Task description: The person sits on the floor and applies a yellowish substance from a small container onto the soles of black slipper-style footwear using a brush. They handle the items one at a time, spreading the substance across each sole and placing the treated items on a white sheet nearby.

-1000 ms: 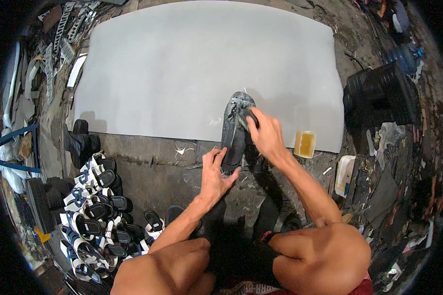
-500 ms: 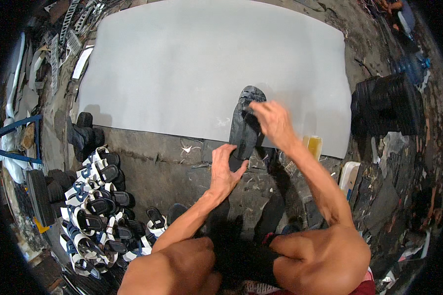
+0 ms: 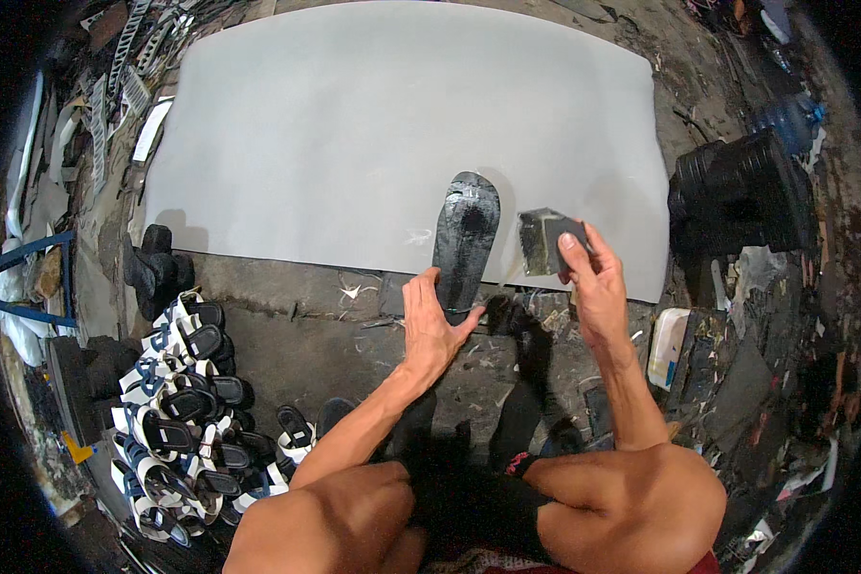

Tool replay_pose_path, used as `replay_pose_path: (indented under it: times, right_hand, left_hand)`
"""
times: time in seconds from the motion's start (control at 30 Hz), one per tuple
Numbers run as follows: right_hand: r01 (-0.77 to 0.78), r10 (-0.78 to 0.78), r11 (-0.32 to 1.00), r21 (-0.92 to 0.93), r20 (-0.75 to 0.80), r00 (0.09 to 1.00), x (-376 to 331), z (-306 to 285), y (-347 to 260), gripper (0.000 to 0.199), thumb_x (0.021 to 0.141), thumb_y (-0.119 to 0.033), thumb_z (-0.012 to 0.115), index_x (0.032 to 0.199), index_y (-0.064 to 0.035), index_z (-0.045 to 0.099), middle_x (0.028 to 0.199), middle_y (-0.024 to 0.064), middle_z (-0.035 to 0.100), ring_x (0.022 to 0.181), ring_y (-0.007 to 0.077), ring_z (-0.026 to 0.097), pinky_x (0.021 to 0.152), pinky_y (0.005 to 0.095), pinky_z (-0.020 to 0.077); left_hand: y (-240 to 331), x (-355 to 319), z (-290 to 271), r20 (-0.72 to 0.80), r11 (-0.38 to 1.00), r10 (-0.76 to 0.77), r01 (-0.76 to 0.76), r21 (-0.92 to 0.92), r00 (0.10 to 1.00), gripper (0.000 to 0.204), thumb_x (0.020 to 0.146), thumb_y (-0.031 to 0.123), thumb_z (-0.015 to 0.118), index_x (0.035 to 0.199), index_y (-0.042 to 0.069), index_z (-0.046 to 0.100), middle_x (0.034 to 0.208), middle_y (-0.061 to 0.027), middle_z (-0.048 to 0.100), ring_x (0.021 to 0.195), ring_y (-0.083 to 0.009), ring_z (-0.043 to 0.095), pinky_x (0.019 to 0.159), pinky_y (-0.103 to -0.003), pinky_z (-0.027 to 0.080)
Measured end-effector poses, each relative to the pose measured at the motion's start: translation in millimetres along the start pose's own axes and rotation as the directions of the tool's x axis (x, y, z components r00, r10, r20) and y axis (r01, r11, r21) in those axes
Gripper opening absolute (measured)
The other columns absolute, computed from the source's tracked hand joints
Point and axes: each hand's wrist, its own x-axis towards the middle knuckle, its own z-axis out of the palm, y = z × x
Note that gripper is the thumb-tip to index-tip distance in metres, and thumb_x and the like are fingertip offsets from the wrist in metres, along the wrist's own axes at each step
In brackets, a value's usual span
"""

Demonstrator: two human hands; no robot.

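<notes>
A long black shoe sole (image 3: 469,225) lies on the front edge of the grey sheet (image 3: 373,124). Wet-looking shiny streaks mark its upper face, mostly toward the rounded far end. My left hand (image 3: 433,330) grips its near end, thumb on the right side and fingers on the left. Right of the sole, my right hand (image 3: 598,282) pinches a dark squarish flat piece (image 3: 538,239) between thumb and fingers. That piece is held above the sheet, apart from the sole, with glossy olive-brown smears on it. Its exact kind is unclear.
Many black-and-white sandals (image 3: 187,402) are heaped at the left. Black soles (image 3: 158,263) lie beyond them. A large black stack (image 3: 737,196) stands at the sheet's right edge, near a white container (image 3: 668,346). Scraps (image 3: 756,287) litter the right side.
My right hand has moved right, off the sole, and the dark piece now shows in it. The sole lies slightly further left. The yellow block by the sheet's edge no longer shows there.
</notes>
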Motion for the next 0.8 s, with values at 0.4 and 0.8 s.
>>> replay_pose_path:
  times: [0.4, 0.8]
  right_hand:
    - [0.12, -0.119, 0.993, -0.007, 0.081, 0.99, 20.5, 21.3, -21.6, 0.034, 0.112, -0.027, 0.075, 0.135, -0.0013, 0.074, 0.108, -0.0042, 0.073, 0.089, 0.0035, 0.056, 0.072, 0.0235, 0.0444]
    - [0.33, -0.258, 0.758, -0.562, 0.205, 0.944, 44.0, 58.4, 23.9, 0.033, 0.106, -0.014, 0.073, 0.138, -0.0035, 0.073, 0.117, 0.0255, 0.078, 0.096, 0.0374, 0.078, 0.089, 0.0467, 0.0605]
  left_hand:
    - [-2.9, 23.5, -19.8, 0.124, 1.0, -0.024, 0.022, 0.023, 0.992, 0.113, 0.071, 0.031, 0.104, 0.157, -0.01, 0.043, 0.131, -0.0248, 0.061, 0.126, -0.0403, 0.059, 0.112, -0.047, 0.05]
    - [4.3, 19.0, 5.9, 0.019, 0.998, -0.066, 0.066, 0.02, 0.998, 0.104, 0.076, 0.013, 0.094, 0.162, -0.007, 0.039, 0.127, -0.024, 0.06, 0.12, -0.0414, 0.057, 0.108, -0.052, 0.05]
